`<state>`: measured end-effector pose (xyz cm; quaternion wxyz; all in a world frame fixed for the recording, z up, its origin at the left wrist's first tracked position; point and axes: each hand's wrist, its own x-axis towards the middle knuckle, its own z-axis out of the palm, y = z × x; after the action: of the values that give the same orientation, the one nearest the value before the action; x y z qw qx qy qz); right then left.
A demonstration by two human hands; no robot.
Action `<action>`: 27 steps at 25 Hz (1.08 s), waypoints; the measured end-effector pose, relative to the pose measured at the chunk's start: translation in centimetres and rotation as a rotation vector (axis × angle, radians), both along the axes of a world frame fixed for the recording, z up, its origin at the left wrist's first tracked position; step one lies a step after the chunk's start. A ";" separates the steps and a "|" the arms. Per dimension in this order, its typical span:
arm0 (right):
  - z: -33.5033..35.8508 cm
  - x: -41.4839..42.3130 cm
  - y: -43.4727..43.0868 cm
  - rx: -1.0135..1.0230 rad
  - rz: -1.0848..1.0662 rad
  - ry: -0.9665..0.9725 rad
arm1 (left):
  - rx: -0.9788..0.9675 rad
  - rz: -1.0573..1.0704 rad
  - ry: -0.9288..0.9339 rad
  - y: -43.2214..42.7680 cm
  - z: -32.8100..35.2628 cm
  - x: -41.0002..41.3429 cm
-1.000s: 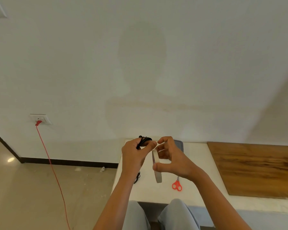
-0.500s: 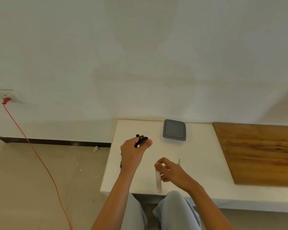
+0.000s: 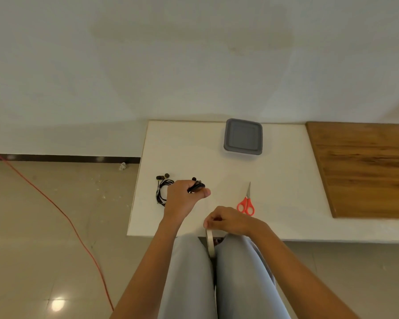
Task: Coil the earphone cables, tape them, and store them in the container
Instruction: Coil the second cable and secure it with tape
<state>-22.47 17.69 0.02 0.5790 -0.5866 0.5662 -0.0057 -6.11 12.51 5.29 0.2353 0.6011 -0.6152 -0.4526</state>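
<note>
Coiled black earphones (image 3: 196,187) gripped in the left hand (image 3: 184,200), fingers curled round the bundle, just above the white worktop (image 3: 182,146), nearer the person than the container (image 3: 242,154) and to its left. Second earphone coil (image 3: 162,191) lying loose on the worktop, farther left of the container, just beside the left hand; taped or not, too small to tell.

Right hand (image 3: 228,221) at the near worktop edge, almost straight in front of the container, pinching the top end of a pale strip of tape (image 3: 210,244) hanging down between the knees (image 3: 191,254). Red-handled scissors (image 3: 246,203) flat on the worktop between the container and the right hand, blades pointing toward the container. Grey lid (image 3: 243,135) closed on the container, contents hidden.

Wooden board (image 3: 364,166) to the right of the container. Red cord (image 3: 55,210) trailing across the floor, far to the container's left.

Progress, judged from the layout: coiling apparently done for both sets. Tape strip cut and ready, not yet on the held bundle. Left to do: wrapping that bundle, opening the container, storing the coils inside.
</note>
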 end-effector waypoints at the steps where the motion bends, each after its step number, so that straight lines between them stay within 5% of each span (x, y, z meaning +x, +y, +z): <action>1: 0.0 0.0 0.0 0.042 -0.016 -0.027 | 0.009 -0.002 0.002 -0.1 -0.1 0.0; 4: -0.1 -0.8 0.3 0.007 -0.117 -0.011 | 0.021 -0.015 0.008 -0.4 -0.3 0.0; 6: -0.5 -2.2 0.9 -0.200 -0.432 0.029 | 0.034 -0.004 0.034 -0.5 -0.4 0.2; 8: -1.3 -3.4 1.7 -0.400 -0.691 0.278 | 0.047 0.020 0.066 -0.5 -0.5 0.5; 10: -2.1 -3.8 2.4 -0.380 -0.675 0.515 | 0.050 0.027 0.091 -0.5 -0.7 0.6; 17: -2.2 -2.7 2.4 -0.309 -0.835 0.527 | 0.082 0.058 0.122 -0.3 -1.0 0.9; 22: -1.6 -2.4 0.9 -0.273 -0.572 0.851 | 0.078 0.055 0.129 -0.4 -0.9 1.0; 27: -1.9 -2.4 1.3 -0.418 -0.256 0.831 | 0.102 0.043 0.122 -0.7 -1.1 1.0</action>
<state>-24.91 18.95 -1.92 0.1684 -0.5687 0.8039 0.0443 -5.16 11.82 4.19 0.2513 0.5965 -0.5628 -0.5140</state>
